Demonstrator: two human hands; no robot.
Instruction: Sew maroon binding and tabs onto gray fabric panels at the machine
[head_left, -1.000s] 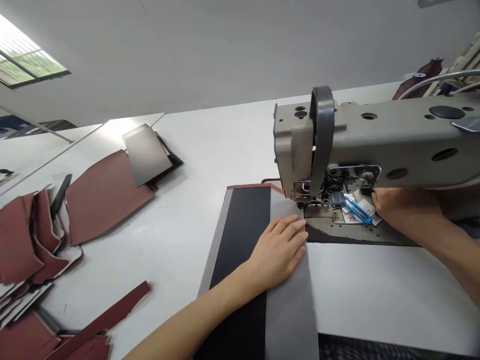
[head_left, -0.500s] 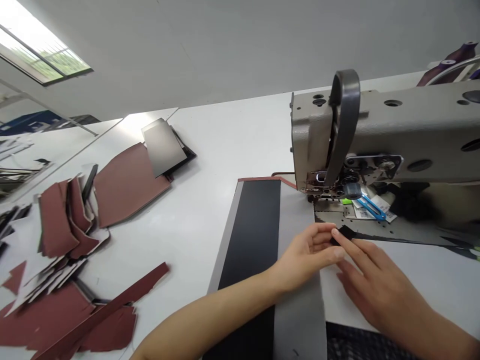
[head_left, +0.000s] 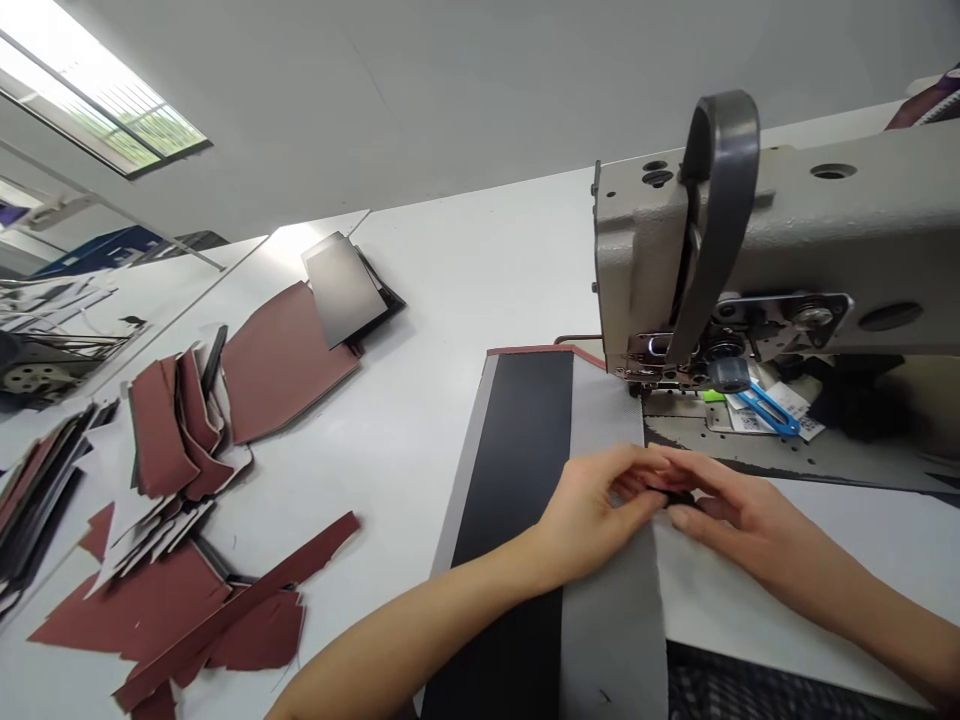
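A grey and black panel with a maroon far edge lies on the white table, running under the foot of the sewing machine. My left hand rests on the panel's right edge, fingers curled in a pinch. My right hand meets it from the right, fingertips closed. Between the two hands sits a small black piece, mostly hidden by the fingers.
Maroon and grey cut pieces lie heaped at the left, with maroon strips nearer me. A grey sheet on dark ones lies farther back. Blue snips and paper labels sit on the machine bed.
My right hand came out from behind the machine with a small black piece and joined my left hand at the panel's edge. My left hand went from flat to pinching. The view shifted right.
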